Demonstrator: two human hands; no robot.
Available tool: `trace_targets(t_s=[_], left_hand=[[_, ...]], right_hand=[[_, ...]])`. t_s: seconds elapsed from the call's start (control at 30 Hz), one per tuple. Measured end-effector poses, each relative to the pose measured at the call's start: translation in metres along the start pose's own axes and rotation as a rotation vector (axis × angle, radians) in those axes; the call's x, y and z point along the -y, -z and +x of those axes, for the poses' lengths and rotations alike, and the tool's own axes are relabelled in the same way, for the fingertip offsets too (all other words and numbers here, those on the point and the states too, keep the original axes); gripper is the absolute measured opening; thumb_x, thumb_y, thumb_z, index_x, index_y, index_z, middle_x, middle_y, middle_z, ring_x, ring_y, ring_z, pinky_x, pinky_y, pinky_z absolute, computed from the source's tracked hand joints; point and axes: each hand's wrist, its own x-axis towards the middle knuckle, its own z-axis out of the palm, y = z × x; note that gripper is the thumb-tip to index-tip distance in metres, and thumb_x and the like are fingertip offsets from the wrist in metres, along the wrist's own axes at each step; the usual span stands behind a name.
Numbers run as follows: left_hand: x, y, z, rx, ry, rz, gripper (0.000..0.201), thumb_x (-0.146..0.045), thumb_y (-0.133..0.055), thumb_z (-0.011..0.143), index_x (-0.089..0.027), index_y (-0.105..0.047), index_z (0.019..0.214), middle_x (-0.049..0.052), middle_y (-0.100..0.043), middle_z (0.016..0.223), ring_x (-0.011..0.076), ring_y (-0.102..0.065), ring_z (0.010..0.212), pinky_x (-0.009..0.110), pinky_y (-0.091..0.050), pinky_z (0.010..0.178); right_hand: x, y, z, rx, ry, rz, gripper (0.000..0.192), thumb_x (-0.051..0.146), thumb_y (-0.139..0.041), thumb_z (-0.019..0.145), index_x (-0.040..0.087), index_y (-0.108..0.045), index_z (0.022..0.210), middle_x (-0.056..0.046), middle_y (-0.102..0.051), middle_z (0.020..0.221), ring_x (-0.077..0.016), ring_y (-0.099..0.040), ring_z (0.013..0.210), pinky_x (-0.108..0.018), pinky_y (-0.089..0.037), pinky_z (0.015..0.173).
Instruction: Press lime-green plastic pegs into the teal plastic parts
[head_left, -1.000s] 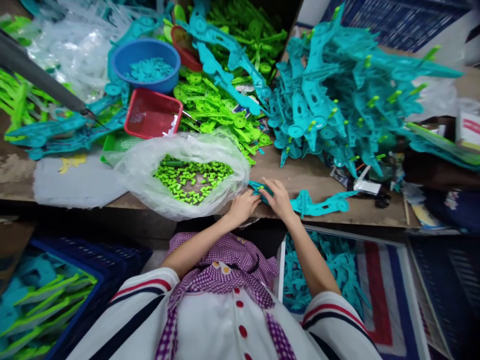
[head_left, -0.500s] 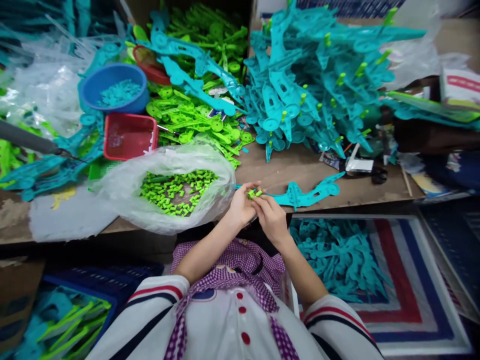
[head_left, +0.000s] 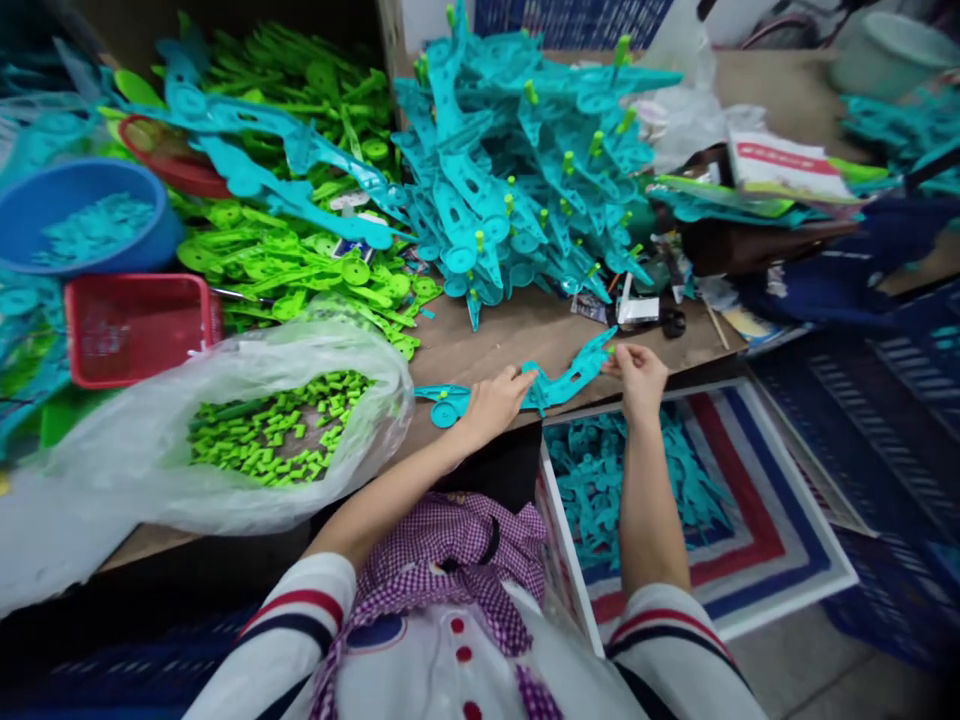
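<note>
Left hand (head_left: 491,403) presses flat, fingers spread, on the teal plastic frame (head_left: 555,378) lying near the table edge (head_left: 525,335), just right of the bag of green pegs (head_left: 274,435). Right hand (head_left: 637,370) pinches a small green peg (head_left: 611,350) at the frame's far tip — narrow grip. Risk: the peg could slip from the pinch and drop off the edge into the bin of teal parts (head_left: 600,475) below — the tip overhangs it.

The blue bowl (head_left: 71,215) is cut off by the left edge; the right hand (head_left: 637,372) hides whatever its fingers pinch.
</note>
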Motion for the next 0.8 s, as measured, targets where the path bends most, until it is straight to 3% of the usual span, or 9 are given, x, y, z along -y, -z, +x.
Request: trace_targets(t_s=[0.07, 0.17, 0.43, 0.57, 0.7, 0.8], left_hand=[[0.001, -0.008, 0.006, 0.07, -0.034, 0.244, 0.035, -0.032, -0.04, 0.102, -0.027, -0.063, 0.127, 0.011, -0.064, 0.115, 0.0233, -0.066, 0.102, 0.03, -0.049, 0.077], [0.004, -0.016, 0.011, 0.134, -0.067, 0.39, 0.036, -0.03, -0.035, 0.103, -0.022, -0.065, 0.121, 0.013, -0.064, 0.111, 0.0241, -0.066, 0.1, 0.031, -0.049, 0.074], [0.013, -0.025, 0.015, 0.157, -0.075, 0.41, 0.03, -0.022, -0.038, 0.101, -0.02, -0.065, 0.112, 0.012, -0.064, 0.107, 0.0212, -0.066, 0.093, 0.029, -0.046, 0.069], [0.013, -0.025, 0.015, 0.16, -0.093, 0.464, 0.03, -0.023, -0.037, 0.101, -0.021, -0.065, 0.112, 0.011, -0.065, 0.105, 0.0207, -0.066, 0.093, 0.027, -0.045, 0.067], [0.01, -0.022, 0.016, 0.161, -0.067, 0.443, 0.031, -0.025, -0.038, 0.101, -0.021, -0.066, 0.111, 0.011, -0.066, 0.104, 0.022, -0.066, 0.093, 0.028, -0.045, 0.067], [0.01, -0.021, 0.017, 0.156, -0.045, 0.412, 0.032, -0.028, -0.038, 0.101, -0.021, -0.068, 0.109, 0.012, -0.066, 0.104, 0.0219, -0.066, 0.093, 0.028, -0.046, 0.068]], right_hand=[[-0.007, 0.009, 0.02, 0.044, -0.039, -0.003, 0.049, 0.054, -0.083, 0.057, 0.018, -0.062, 0.082, 0.0, -0.066, 0.066, -0.0166, -0.065, 0.057, -0.034, -0.06, 0.059], [-0.015, 0.009, 0.036, 0.086, -0.034, -0.072, 0.049, 0.053, -0.083, 0.056, 0.017, -0.064, 0.084, -0.002, -0.069, 0.069, -0.0174, -0.065, 0.057, -0.036, -0.059, 0.059], [-0.029, 0.005, 0.041, 0.064, 0.123, -0.301, 0.052, 0.067, -0.071, 0.067, 0.018, -0.064, 0.081, -0.005, -0.068, 0.07, -0.018, -0.063, 0.055, -0.034, -0.057, 0.054], [-0.025, 0.005, 0.05, 0.163, 0.222, -0.439, 0.05, 0.066, -0.069, 0.071, 0.018, -0.063, 0.084, -0.003, -0.066, 0.069, -0.0168, -0.061, 0.055, -0.031, -0.054, 0.05], [-0.022, 0.01, 0.06, 0.336, 0.148, -0.371, 0.051, 0.065, -0.07, 0.069, 0.017, -0.063, 0.085, -0.001, -0.063, 0.067, -0.016, -0.06, 0.054, -0.03, -0.054, 0.047], [-0.026, 0.012, 0.062, 0.319, 0.095, -0.302, 0.05, 0.064, -0.071, 0.068, 0.017, -0.063, 0.083, 0.0, -0.062, 0.065, -0.0145, -0.057, 0.051, -0.029, -0.053, 0.046]])
